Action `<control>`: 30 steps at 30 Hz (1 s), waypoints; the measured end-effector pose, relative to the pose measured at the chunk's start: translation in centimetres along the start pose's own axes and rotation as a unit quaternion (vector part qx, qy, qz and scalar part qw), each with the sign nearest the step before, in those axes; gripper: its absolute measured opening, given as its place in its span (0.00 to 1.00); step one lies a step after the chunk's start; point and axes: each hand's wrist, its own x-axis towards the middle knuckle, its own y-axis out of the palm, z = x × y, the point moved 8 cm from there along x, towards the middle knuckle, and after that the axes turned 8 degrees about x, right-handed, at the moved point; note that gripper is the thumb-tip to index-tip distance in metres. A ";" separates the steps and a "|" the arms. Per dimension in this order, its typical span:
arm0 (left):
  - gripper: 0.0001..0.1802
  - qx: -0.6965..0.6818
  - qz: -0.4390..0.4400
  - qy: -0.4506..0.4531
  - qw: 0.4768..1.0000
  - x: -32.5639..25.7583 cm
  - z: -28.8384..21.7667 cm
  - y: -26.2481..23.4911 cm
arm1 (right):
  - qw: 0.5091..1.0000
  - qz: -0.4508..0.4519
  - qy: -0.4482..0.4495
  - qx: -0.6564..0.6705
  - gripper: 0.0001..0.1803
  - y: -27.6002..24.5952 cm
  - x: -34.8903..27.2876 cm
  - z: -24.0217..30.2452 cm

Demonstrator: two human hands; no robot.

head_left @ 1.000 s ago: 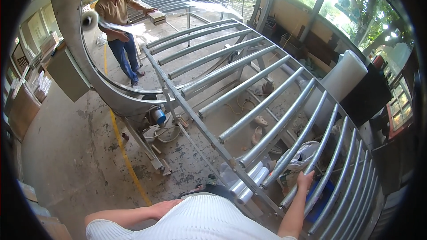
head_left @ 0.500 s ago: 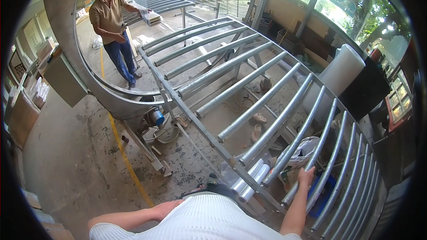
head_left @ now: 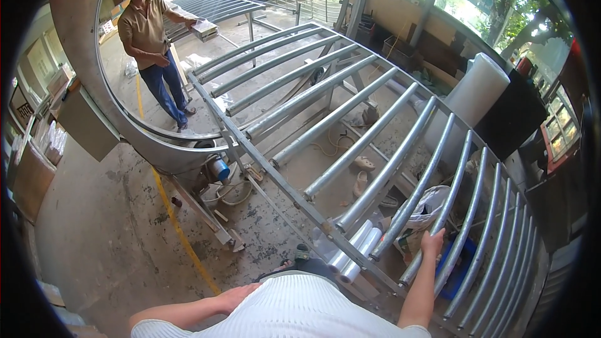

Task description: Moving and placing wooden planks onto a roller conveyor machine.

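My right hand point(head_left: 432, 243) rests on a steel roller point(head_left: 449, 203) of a long roller conveyor, with its fingers bent round the tube. At my waist, my left hand point(head_left: 235, 297) lies against the side of my white ribbed shirt point(head_left: 300, 307); its fingers are mostly hidden. The conveyor's near side rail point(head_left: 282, 184) runs from beside me to a large metal ring point(head_left: 134, 134). Beyond the ring a person point(head_left: 150, 44) in a tan shirt holds a flat pack point(head_left: 205, 29) partly wrapped in clear plastic.
Under the rollers are clear film rolls point(head_left: 360, 250), a blue crate point(head_left: 459, 269), a white sack point(head_left: 432, 206) and a pair of shoes point(head_left: 361, 178). A big white roll point(head_left: 479, 91) stands beyond the far rail. A blue-capped motor point(head_left: 219, 169) sits below the ring.
The person's pack has shifted slightly relative to the far conveyor, and less loose plastic hangs round it. My view has shifted a little. My hands stay in about the same places.
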 end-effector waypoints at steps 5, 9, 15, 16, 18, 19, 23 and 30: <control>0.48 0.023 -0.005 0.003 1.000 -0.2 -0.6 -0.3 | 1.000 0.000 -0.003 0.005 0.50 0.0 0.0 0.0; 0.48 0.035 -0.018 0.029 0.999 0.1 0.1 0.1 | 1.000 0.006 0.000 0.012 0.50 -0.3 -0.4 0.4; 0.48 0.040 -0.012 0.029 0.999 0.0 -0.2 0.1 | 1.000 -0.001 -0.013 0.018 0.50 -0.2 -0.2 0.1; 0.48 0.033 -0.008 0.023 0.999 0.0 -0.2 0.1 | 1.000 -0.001 -0.014 0.018 0.50 -0.2 -0.2 0.1; 0.48 0.024 -0.005 0.017 1.000 0.1 0.1 0.3 | 1.000 -0.004 -0.012 0.010 0.50 -0.2 -0.2 0.3; 0.48 0.025 -0.008 0.021 0.999 0.2 0.4 0.4 | 1.000 -0.004 -0.014 0.011 0.50 -0.2 -0.3 0.4; 0.48 0.017 0.000 0.012 1.000 0.0 -0.3 0.2 | 1.000 0.003 -0.012 0.015 0.50 -0.3 -0.4 0.5; 0.49 0.027 0.001 0.019 0.999 -0.2 -1.0 0.1 | 1.000 0.017 -0.015 0.019 0.50 0.1 0.0 -0.1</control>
